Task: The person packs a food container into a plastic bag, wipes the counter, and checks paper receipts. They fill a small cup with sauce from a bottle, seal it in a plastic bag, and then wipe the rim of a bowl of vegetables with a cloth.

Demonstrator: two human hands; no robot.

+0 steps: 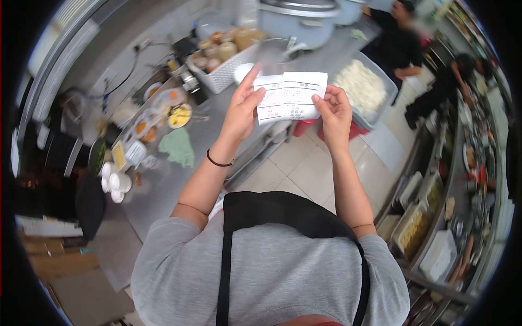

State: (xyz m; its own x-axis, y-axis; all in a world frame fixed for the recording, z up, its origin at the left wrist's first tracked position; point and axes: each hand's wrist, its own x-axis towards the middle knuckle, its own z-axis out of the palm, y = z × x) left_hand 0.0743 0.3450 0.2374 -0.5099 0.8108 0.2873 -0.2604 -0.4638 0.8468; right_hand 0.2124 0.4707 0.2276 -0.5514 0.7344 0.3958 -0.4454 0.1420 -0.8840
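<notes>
Two printed paper slips, a left receipt (pixel 270 103) and a right receipt (pixel 302 89), are held up in front of me with their edges overlapping. My left hand (pixel 243 111) pinches the left receipt under its thumb, while its index finger points up and away from the paper. With thumb on top and fingers curled behind, my right hand (pixel 334 111) grips the right receipt. The print is too small to read. Both hands are in the air, over the edge of the steel counter (pixel 220 122).
On the counter stand a white basket of jars (pixel 217 79), a green cloth (pixel 176 148), small food containers (pixel 179 116) and white cups (pixel 117 182). A tub of white shredded food (pixel 360 87) is beyond my right hand. Two people in black (pixel 396 41) stand near the right-hand counter.
</notes>
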